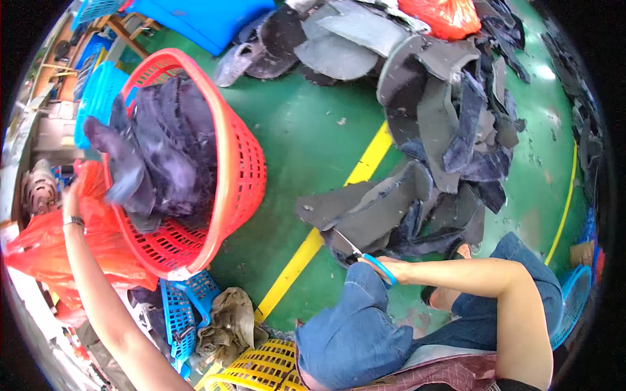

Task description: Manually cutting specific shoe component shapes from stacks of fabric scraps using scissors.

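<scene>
My right hand [399,272], resting by my knee, is closed on a pair of scissors [368,258] with blue handles and thin metal blades. Their tips point toward a heap of grey and dark blue fabric pieces [378,215] on the floor. My left arm reaches out to the far left. There my left hand [72,199] is beside a red plastic bag [107,228], near the rim of a tilted red basket [244,169]. Motion smears its fingers. Dark cut pieces [173,143] fill much of the basket, and the piece closest to my left hand is blurred.
More grey offcuts [352,32] and an orange-red bag [443,16] lie at the back. A blue basket [189,300], a crumpled khaki cloth [228,322] and a yellow basket [261,365] stand near me. Yellow lines [293,267] cross the green floor [293,124].
</scene>
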Action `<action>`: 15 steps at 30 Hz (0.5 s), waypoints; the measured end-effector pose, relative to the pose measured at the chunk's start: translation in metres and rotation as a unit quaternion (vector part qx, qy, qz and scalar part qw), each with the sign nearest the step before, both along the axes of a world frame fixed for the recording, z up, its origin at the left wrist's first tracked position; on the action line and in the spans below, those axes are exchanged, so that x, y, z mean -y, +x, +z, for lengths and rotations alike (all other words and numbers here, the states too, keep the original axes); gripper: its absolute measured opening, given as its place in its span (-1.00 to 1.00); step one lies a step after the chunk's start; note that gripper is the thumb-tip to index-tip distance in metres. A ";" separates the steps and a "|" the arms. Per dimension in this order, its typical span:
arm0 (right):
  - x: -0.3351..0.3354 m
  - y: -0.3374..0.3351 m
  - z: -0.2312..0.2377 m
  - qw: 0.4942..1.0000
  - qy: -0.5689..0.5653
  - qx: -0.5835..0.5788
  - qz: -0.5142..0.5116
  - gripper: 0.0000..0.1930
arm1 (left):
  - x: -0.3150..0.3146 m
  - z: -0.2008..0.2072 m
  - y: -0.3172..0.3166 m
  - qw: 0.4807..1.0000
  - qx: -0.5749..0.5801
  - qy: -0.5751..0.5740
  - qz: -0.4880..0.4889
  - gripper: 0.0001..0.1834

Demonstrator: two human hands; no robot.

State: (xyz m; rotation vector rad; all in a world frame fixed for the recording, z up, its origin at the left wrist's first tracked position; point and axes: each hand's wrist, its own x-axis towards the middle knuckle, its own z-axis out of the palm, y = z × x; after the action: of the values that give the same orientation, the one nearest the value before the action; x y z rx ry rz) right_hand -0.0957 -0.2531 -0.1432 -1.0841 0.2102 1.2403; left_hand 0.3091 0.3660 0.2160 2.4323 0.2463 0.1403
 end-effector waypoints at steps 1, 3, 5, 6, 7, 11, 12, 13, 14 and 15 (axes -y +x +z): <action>0.000 -0.003 -0.001 0.999 0.015 0.038 0.010 -0.39 | -0.016 0.044 0.020 0.963 0.093 0.239 -0.090 -0.58; 0.041 -0.011 -0.003 0.973 -0.195 0.124 0.023 -0.55 | 0.160 -0.111 0.012 0.872 0.370 0.295 -0.126 -0.60; 0.052 -0.004 0.016 0.899 -0.344 0.270 0.020 -0.58 | 0.352 -0.124 -0.094 0.945 0.248 0.094 -0.191 -0.59; 0.070 0.004 0.023 0.883 -0.388 0.265 0.022 -0.60 | 0.422 -0.152 -0.135 0.890 0.292 0.194 -0.291 -0.61; 0.077 0.017 0.029 0.868 -0.411 0.277 0.024 -0.61 | 0.447 -0.183 -0.171 0.915 0.178 0.033 -0.360 -0.74; 0.095 0.080 0.012 0.720 -0.463 0.515 -0.056 -0.52 | 0.479 -0.342 -0.231 0.832 -0.045 0.184 -0.521 -0.64; 0.100 0.096 0.005 0.731 -0.454 0.509 -0.028 -0.52 | 0.482 -0.376 -0.233 0.811 -0.073 0.152 -0.560 -0.58; 0.107 0.106 -0.002 0.741 -0.449 0.499 -0.001 -0.51 | 0.488 -0.400 -0.237 0.785 -0.102 0.115 -0.601 -0.52; 0.115 0.115 -0.005 0.763 -0.455 0.455 0.062 -0.50 | 0.499 -0.407 -0.244 0.781 -0.103 0.107 -0.606 -0.52; 0.122 0.119 -0.006 0.780 -0.457 0.409 0.125 -0.50 | 0.511 -0.413 -0.252 0.761 -0.061 0.188 -0.618 -0.45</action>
State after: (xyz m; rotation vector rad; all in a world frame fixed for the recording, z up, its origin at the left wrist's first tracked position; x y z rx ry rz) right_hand 0.0235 -0.3753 -0.1494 -2.4754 -0.0302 0.7371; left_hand 0.0574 -0.1450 -0.1971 2.4587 -1.4550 -0.6123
